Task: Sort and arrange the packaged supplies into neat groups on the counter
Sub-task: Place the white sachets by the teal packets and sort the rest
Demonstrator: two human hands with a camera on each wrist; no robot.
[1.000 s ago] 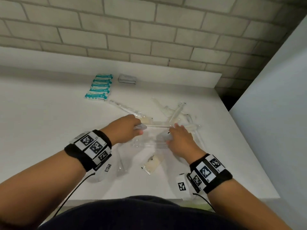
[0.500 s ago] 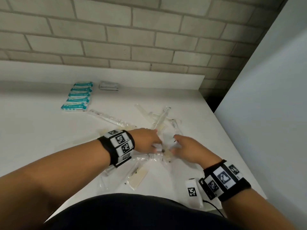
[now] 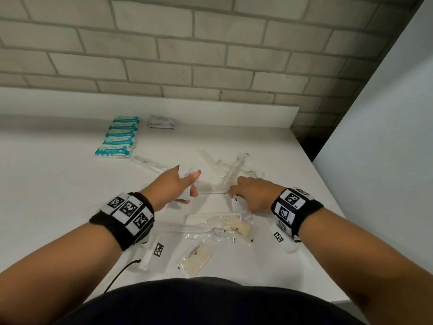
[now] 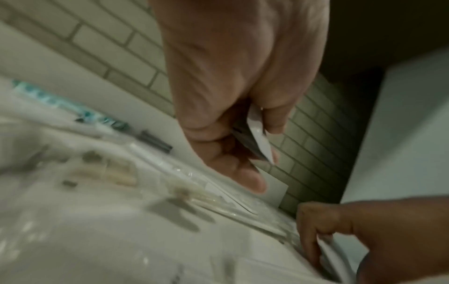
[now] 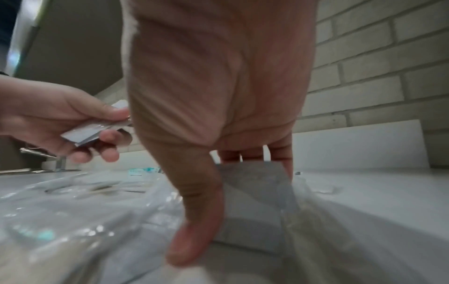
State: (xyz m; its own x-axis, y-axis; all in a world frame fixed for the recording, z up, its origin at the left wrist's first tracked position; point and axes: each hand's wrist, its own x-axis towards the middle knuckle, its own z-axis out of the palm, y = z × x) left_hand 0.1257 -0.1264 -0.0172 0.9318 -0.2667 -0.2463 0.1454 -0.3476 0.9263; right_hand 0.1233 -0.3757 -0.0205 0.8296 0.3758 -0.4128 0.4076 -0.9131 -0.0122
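Head view: above the middle of the white counter, the left hand grips flat white packets, lifted off the surface. The right hand reaches into the clear-wrapped pile.

Left wrist: thumb and fingers pinch the packets' edge.

Right wrist: thumb and fingers pinch a grey sachet standing on the counter.

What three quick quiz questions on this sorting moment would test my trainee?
1. True or false: the teal packets lie in a neat row near the back of the counter.
2. What does the left hand hold? A) a flat white packet B) a comb C) nothing
3. Fill in: the right hand pinches a flat grey ____ on the loose pile.

Key: 1 true; 2 A; 3 packet.
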